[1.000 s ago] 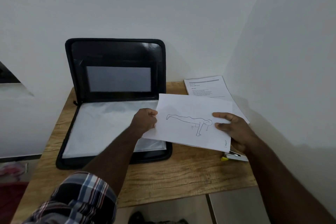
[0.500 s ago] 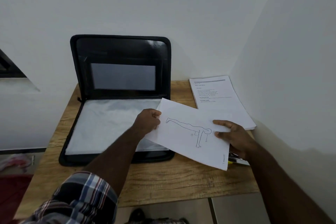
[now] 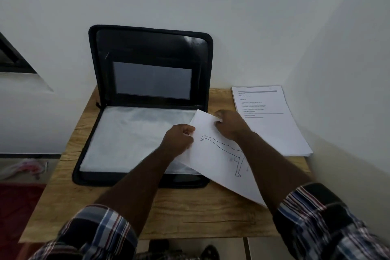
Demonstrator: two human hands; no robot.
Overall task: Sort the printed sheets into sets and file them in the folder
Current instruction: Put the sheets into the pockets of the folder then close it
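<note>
Two hands hold one printed sheet (image 3: 213, 160), a line drawing of a figure, slanted over the right front corner of the open black folder (image 3: 147, 48). The left hand (image 3: 179, 141) pinches the sheet's left edge with curled fingers; the right hand (image 3: 231, 124) curls over its top corner. The folder lies on a wooden table (image 3: 185, 213), its lid propped upright against the wall, clear sleeves in its base. Right of the folder a stack of printed sheets (image 3: 272, 124) lies flat on the table

One head-worn camera looks forward and down, close over the table (image 3: 190, 213).
</note>
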